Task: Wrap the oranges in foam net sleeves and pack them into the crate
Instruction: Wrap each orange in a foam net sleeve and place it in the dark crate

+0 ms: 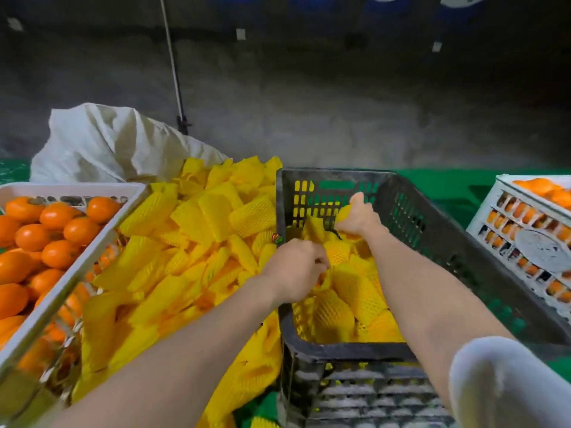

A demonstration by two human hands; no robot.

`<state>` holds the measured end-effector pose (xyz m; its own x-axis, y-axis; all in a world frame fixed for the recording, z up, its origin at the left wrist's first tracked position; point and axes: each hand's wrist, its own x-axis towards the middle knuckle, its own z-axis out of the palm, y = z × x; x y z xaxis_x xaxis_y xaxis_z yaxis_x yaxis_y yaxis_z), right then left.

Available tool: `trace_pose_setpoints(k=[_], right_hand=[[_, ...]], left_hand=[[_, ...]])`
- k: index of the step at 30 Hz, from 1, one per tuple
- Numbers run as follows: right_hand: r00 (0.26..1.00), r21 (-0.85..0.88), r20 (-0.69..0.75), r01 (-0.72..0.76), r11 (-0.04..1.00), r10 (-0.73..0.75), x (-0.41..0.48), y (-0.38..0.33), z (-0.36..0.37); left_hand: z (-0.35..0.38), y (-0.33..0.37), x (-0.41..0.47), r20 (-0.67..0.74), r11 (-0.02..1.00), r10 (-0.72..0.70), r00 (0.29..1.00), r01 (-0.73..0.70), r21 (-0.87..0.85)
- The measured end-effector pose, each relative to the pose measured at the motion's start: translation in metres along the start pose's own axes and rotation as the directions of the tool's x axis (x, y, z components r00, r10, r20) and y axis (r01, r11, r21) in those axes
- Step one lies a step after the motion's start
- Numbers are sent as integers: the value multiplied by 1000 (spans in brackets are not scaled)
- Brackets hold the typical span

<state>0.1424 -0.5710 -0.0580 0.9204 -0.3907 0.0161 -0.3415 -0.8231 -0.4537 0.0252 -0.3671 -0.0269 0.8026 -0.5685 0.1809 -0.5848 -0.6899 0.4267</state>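
A black slatted crate (432, 242) stands in front of me, partly filled with oranges wrapped in yellow foam net sleeves (355, 285). Both my arms reach into it. My right hand (358, 217) grips a sleeved orange (344, 214) near the crate's far wall. My left hand (296, 270) is over the crate's left rim with curled fingers that pinch the end of a yellow sleeve; what lies under the palm is hidden. A heap of loose yellow sleeves (191, 242) lies left of the crate. Bare oranges (46, 239) fill a white crate (77, 273) at far left.
A white woven sack (108, 143) slumps behind the sleeve heap. At the right edge a white slatted crate (525, 242) holds more oranges. The floor is green (448, 186), and a grey concrete wall with a thin pole (173, 63) rises behind.
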Motion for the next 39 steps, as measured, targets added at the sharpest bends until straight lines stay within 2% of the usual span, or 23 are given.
trace_pose_setpoints(k=[2,7,10,13,15,18,21,24,29,34,36,38,39], right_hand=[[999,-49,29,42,998,-41,11,0,20],[968,-122,246,88,989,-55,26,5,27],[981,-116,182,96,989,-74,15,-2,13],[965,-110,26,262,959,-261,-10,-34,-22],[891,-90,-52,446,890,-452,-38,-63,-49],[723,-37,-184,672,739,-666,-103,-105,-75],[577,55,-248,811,583,-779,-177,-135,-79],[511,100,-196,859,502,-837,-230,-155,-58],[583,83,114,801,593,-804,-259,-191,40],[639,-144,404,751,644,-655,-233,-205,144],[661,-213,412,739,639,-627,-224,-202,165],[697,-208,311,713,669,-646,-218,-197,172],[716,-166,216,697,698,-664,-216,-196,172]], left_hand=[[0,-2,-1,-32,1000,8,999,-8,-22],[1,-3,-1,-45,996,1,999,-5,-87],[1,-3,-4,-91,989,-13,996,-1,-147],[0,-1,-11,-232,966,-44,972,-18,-259],[-3,-2,-20,-340,943,-93,936,-27,-332],[-14,-10,-37,-390,922,-142,910,-23,-388],[-45,-35,-56,-422,896,-230,877,21,-443],[-87,-72,-85,-430,843,-340,836,69,-533],[-136,-133,-161,-478,785,-470,742,103,-611],[-149,-173,-227,-512,761,-555,656,151,-631],[-146,-183,-243,-488,744,-575,656,173,-645],[-144,-190,-255,-473,753,-571,671,197,-628],[-143,-193,-259,-473,766,-559,681,206,-608]])
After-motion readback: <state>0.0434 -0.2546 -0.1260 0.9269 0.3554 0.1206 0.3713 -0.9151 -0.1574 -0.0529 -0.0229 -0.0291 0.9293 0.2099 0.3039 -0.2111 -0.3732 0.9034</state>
